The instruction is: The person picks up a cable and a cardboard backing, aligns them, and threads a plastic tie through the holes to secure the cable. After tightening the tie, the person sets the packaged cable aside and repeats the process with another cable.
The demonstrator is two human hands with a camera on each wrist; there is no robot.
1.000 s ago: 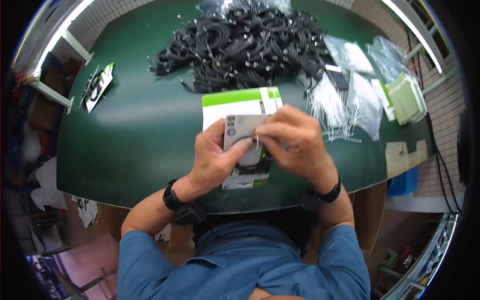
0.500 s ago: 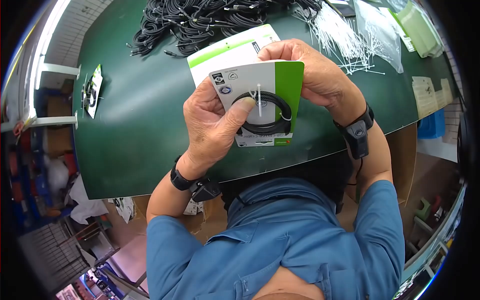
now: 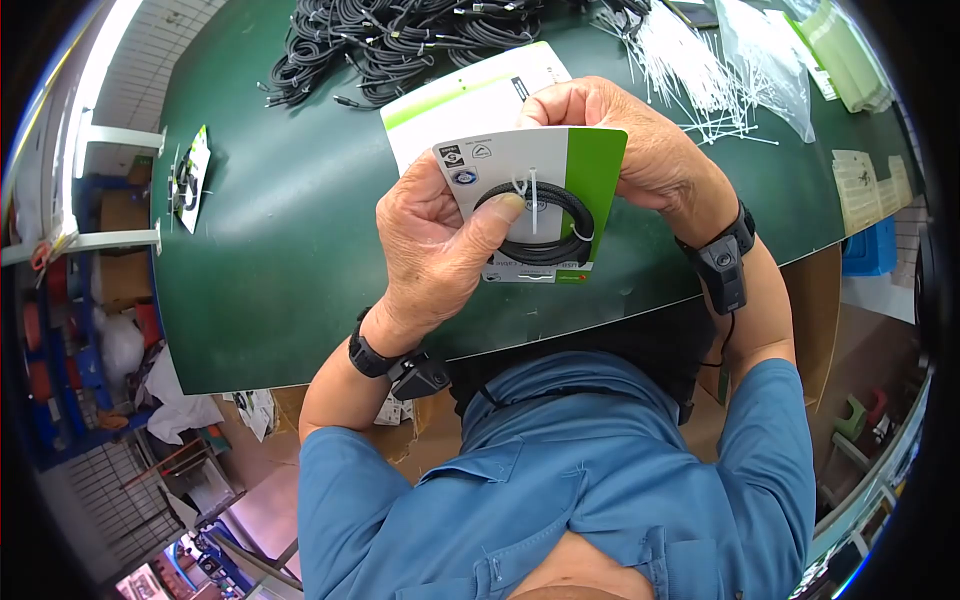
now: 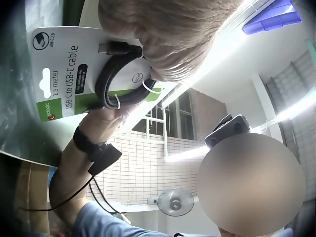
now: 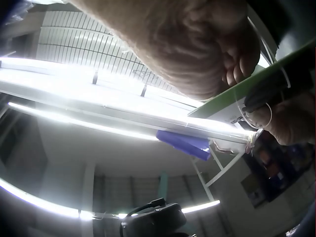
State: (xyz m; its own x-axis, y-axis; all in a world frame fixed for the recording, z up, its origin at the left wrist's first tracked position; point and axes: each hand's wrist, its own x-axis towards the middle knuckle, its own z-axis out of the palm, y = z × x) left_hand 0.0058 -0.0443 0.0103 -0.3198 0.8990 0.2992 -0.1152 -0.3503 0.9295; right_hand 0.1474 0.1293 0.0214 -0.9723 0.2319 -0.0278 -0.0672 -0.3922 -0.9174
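A white-and-green packaging card (image 3: 594, 160) is held up above the table, with a coiled black USB-C cable (image 3: 577, 213) against its face. My left hand (image 3: 425, 250) grips the card's left side, the thumb pressing on the coil beside a white cable tie (image 3: 534, 205). Behind the card's upper right is my right hand (image 3: 655, 150), its fingertips hidden by the card; I cannot tell what they hold. In the left wrist view, the coil (image 4: 104, 81) has a second white tie round it, and the card is printed "USB-C to USB-C cable".
On the green table (image 3: 270, 250), more white-and-green cards (image 3: 440, 110) lie beyond my hands. A heap of black cables (image 3: 400, 45) spreads at the back. Loose white cable ties (image 3: 690, 75), a clear bag (image 3: 765, 65) and green packaging (image 3: 845, 60) lie right; a carded cable (image 3: 190, 180) stands left.
My right hand has gone from the tie at the card's front to behind the card. The card has been raised and turned, its green side now showing, and the head view has shifted.
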